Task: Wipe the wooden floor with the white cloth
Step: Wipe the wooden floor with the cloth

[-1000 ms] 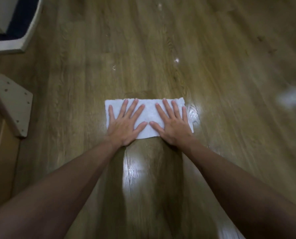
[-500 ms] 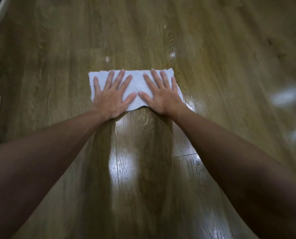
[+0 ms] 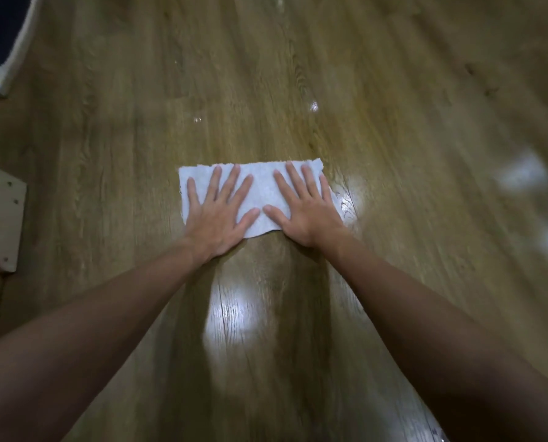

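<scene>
Both hands have drawn the cloth [image 3: 263, 193] back toward the body; left hand [image 3: 217, 215] and right hand [image 3: 306, 212] lie flat, fingers spread, pressing rather than gripping it; floor [image 3: 394, 90] behind the wrists shines wet; specks beyond the fingertips look unwiped.

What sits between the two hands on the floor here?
In the head view, only a strip of the flat white cloth shows between the left hand and right hand, both pressed palm-down on it over the wooden floor.
</scene>
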